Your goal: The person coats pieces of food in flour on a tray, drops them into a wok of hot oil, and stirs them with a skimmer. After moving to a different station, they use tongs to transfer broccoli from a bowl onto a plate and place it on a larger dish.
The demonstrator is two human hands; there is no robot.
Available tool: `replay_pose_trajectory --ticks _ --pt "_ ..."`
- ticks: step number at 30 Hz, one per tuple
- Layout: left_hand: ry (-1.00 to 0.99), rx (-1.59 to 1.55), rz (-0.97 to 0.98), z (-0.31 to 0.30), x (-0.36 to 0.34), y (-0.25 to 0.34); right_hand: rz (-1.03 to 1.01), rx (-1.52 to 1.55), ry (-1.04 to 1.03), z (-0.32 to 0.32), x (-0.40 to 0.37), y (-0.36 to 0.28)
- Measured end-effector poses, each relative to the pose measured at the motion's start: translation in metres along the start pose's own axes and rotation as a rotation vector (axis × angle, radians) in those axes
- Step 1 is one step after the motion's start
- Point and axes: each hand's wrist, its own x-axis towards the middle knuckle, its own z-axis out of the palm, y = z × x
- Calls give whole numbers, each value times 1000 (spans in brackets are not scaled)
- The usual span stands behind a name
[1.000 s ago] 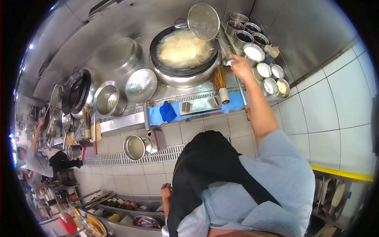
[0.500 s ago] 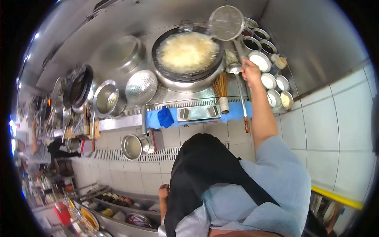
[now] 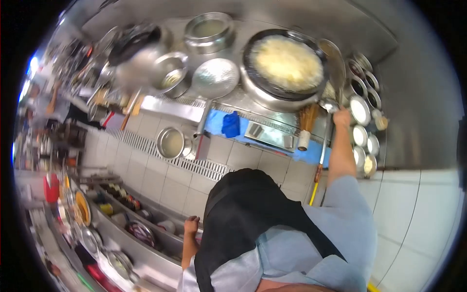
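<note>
My right hand [image 3: 342,118] is closed around the handle of a round mesh strainer [image 3: 332,61], reaching out beside the stove. The strainer is seen at a slant at the right rim of a large black wok [image 3: 247,61]. Pale yellow, foamy contents [image 3: 288,63] fill much of the wok. Near that hand lie a ladle [image 3: 329,105] and a bamboo brush [image 3: 306,127]. My left hand [image 3: 191,225] hangs beside the black apron with its fingers curled, and nothing shows in it.
Seasoning bowls [image 3: 360,110] line the right side. Left of the wok are a perforated skimmer [image 3: 215,78] and a metal pot [image 3: 209,31]. A blue cloth [image 3: 231,124] lies on the stove's front edge. Behind my left hand runs a counter with sunken compartments [image 3: 160,246]. A person [image 3: 44,104] stands far left.
The view has turned, so the stove appears farther right. The strainer has tilted from face-on to slanted, and has come down beside the wok's right rim. My right hand keeps its grip.
</note>
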Motion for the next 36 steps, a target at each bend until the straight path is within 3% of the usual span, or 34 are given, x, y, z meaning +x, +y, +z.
replay_pose_trajectory --ticks 2,4,5,8,10,11,12,14,17,20,22,25,26,30,32,34,35,36 --pt "-32 13 -104 11 -7 2 45 228 -51 17 26 18" --pt "-50 -439 -527 2 -15 21 0 378 140 31 31 18" --pt "-14 -429 -531 -4 -22 30 -2 561 154 33 21 5" --pt "38 -439 -570 11 -26 -1 210 1214 -112 -72 -89 -141" --pt "-42 -149 -238 28 -29 -49 130 1424 -315 -84 -138 -206" --pt "-42 -350 -554 -1 -28 -14 125 1511 -455 -88 -165 -239" --pt "-31 -360 -559 -17 -25 -12 118 1597 -595 -89 -187 -272" --pt "40 -401 -556 -33 -21 -21 106 1649 -889 -58 -218 -323" --pt "283 -507 -460 -49 -16 -61 138 1625 -1174 -33 -274 -413" --pt "461 -442 -484 -136 -45 -24 21 1511 -1221 12 -306 -486" --pt "614 -391 -447 -165 -69 -33 79 1438 -1234 53 -315 -531" --pt "821 -354 -484 -201 -110 -50 -1 1332 -1243 95 -323 -584" --pt "899 -328 -480 -208 -125 -48 -13 1367 -1395 122 -307 -594" --pt "1051 -396 -583 -233 -178 -54 150 1257 -1213 115 -341 -629" --pt "1190 -527 -668 -224 -195 -65 -90 1038 -1126 119 -321 -625" --pt "1346 -530 -682 -215 -201 -61 -680 717 -81 141 -308 -634" --pt "1377 -626 -780 -217 -207 -53 -715 723 -99 127 -326 -654" --pt "1401 -722 -876 -218 -211 -49 -882 708 -25 105 -345 -662"
